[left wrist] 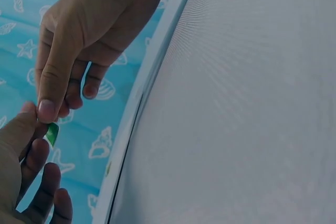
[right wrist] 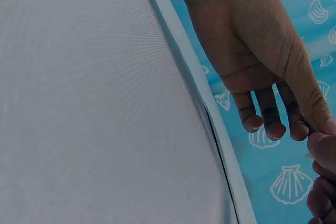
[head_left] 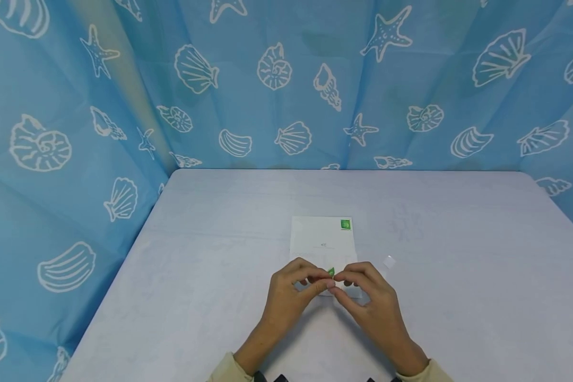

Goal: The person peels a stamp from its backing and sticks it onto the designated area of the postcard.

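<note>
A small green stamp (head_left: 331,272) is held between my two hands above the lower part of a white envelope (head_left: 315,233). My left hand (head_left: 293,289) pinches it between thumb and index finger. From the other side my right hand (head_left: 374,297) pinches at it too, and the fingertips of both hands meet there. In the left wrist view a folded or bent bit of the green stamp (left wrist: 52,134) sticks out under the left thumb; the rest is hidden by fingers. Another green stamp (head_left: 346,224) lies flat in the envelope's upper right corner.
A small whitish square piece (head_left: 389,261) lies on the table just right of the envelope. The white table (head_left: 210,233) stretches to both sides and back to a blue curtain (head_left: 248,101) printed with shells and starfish.
</note>
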Available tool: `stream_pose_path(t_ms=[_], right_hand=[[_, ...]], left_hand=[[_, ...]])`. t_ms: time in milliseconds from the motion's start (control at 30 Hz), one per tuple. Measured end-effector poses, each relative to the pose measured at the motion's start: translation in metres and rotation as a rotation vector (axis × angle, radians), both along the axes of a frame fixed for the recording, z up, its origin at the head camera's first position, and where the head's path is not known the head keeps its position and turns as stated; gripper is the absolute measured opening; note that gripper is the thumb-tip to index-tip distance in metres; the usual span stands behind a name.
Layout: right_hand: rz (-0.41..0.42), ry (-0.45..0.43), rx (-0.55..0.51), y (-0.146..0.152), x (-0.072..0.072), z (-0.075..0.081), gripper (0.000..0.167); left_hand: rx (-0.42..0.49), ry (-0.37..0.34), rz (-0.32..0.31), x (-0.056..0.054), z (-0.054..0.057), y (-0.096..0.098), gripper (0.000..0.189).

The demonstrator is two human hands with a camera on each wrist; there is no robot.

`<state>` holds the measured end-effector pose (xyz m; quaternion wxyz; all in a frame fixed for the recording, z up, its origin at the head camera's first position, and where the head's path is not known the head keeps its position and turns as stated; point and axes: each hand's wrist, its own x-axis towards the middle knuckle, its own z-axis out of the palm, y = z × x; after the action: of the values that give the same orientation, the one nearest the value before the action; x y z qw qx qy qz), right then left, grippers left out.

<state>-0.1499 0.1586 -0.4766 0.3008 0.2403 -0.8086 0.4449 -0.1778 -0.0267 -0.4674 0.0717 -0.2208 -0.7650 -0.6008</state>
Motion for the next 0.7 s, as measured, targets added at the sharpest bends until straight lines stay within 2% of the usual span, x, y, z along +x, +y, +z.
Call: stream_pose_path(t_ms=[133,333,600,700], right_hand=[[-0.042,-0.053,0.006,0.000,0.001,0.001,0.027],[-0.072,-0.054,0.011,0.001,0.000,0.002,0.021],[-0.194,-0.054,0.037,0.009,-0.004,0.003,0.020],[-0.226,-0.085,0.029,0.013,-0.006,0.002,0.020]], left_hand=[[0.007,0.011,-0.007,0.001,0.000,0.001,0.013],[-0.037,0.050,-0.021,-0.001,-0.001,-0.001,0.011],[-0.117,0.093,-0.039,-0.009,-0.001,-0.011,0.008],[-0.136,0.098,-0.033,-0.013,-0.001,-0.015,0.007]])
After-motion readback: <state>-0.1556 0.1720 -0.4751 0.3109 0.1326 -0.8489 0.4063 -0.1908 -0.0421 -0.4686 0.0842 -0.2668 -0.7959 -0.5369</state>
